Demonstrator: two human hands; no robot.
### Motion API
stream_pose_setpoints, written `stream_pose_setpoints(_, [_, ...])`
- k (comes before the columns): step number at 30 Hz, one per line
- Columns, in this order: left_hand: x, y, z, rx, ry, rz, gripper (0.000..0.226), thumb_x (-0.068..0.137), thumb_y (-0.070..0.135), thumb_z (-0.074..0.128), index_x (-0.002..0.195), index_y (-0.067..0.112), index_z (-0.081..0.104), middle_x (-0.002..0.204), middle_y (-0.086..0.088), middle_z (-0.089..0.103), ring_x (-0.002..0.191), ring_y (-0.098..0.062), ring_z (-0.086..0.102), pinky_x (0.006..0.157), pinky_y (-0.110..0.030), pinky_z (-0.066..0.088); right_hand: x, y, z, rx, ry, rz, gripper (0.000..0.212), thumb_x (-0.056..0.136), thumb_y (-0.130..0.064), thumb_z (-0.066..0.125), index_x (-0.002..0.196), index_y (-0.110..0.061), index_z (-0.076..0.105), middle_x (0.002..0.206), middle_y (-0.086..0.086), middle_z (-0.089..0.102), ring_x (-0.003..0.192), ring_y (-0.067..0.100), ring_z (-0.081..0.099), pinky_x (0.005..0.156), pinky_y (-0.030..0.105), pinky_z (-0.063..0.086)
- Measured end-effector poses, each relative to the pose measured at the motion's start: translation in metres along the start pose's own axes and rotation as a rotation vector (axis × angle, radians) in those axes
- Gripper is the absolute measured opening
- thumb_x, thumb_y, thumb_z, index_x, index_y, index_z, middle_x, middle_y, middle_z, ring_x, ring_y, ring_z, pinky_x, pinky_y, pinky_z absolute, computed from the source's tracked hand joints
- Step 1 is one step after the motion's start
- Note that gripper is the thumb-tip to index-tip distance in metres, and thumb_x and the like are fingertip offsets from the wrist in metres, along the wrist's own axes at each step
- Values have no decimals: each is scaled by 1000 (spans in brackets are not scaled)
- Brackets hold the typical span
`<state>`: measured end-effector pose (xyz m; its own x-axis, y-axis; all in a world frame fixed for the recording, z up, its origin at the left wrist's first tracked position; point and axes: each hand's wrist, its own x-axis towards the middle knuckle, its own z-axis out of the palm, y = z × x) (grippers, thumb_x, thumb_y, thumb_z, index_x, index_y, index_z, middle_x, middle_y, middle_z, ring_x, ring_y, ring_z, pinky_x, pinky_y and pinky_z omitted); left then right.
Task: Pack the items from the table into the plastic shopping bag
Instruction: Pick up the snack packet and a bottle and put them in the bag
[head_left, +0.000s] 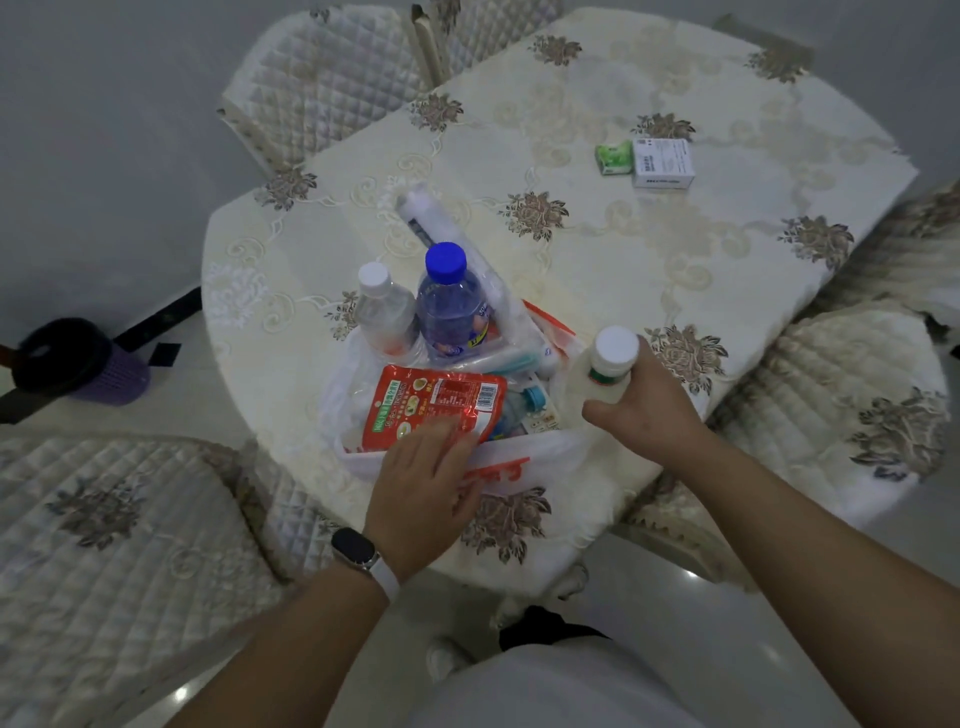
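Observation:
A white plastic shopping bag (524, 460) with red print lies open near the table's front edge. Inside it stand a blue-capped water bottle (449, 306) and a white-capped clear bottle (382, 306), with a red snack packet (434, 402) on top and a long white roll (441, 228) sticking out behind. My left hand (423, 493) rests on the bag's near rim, its fingers pressing the red packet. My right hand (644, 405) grips a small white pill bottle (610, 364) just beside the bag's right edge. A green tissue pack (613, 158) and a white box (662, 163) lie far right on the table.
The round table (597, 270) wears a cream floral cloth. Quilted chairs stand at the back (322, 88), the left (119, 525) and the right (841, 410). A dark purple bin (83, 364) sits on the floor to the left.

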<state>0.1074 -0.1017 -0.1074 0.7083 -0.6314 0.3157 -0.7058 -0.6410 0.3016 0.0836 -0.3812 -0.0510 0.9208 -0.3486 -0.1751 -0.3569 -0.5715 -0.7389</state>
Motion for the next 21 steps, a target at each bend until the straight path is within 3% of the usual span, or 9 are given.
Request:
stream_pose_setpoints(3, [1, 14, 8, -12, -22, 120, 40, 84, 27, 73, 119, 12, 60, 122, -12, 64, 114, -29, 57, 97, -46, 49, 12, -5, 0, 18, -35, -31, 67, 71, -18, 77, 128, -23, 42, 108, -8, 53, 96, 15, 52, 76, 26, 37])
stream_pose_setpoints(8, [13, 16, 12, -44, -69, 35, 36, 85, 24, 70, 118, 13, 62, 120, -11, 64, 110, -29, 60, 94, -45, 51, 31, -6, 4, -43, -218, -62, 67, 70, -12, 76, 126, -27, 41, 108, -5, 55, 96, 18, 54, 64, 19, 35])
stream_pose_setpoints(15, [19, 7, 12, -42, -157, -40, 35, 89, 32, 53, 117, 14, 65, 117, -7, 65, 107, -26, 60, 89, -42, 52, 39, 5, 9, 13, -273, -89, 72, 72, -10, 77, 131, -26, 39, 115, -6, 51, 102, 13, 50, 72, 12, 36])
stream_pose_setpoints(21, [27, 11, 8, -70, -162, -102, 43, 86, 35, 58, 123, 13, 62, 120, -6, 66, 109, -25, 61, 94, -42, 52, 47, 16, 3, 27, -293, -103, 77, 72, -18, 82, 136, -26, 41, 124, -6, 50, 112, 11, 49, 86, 22, 36])
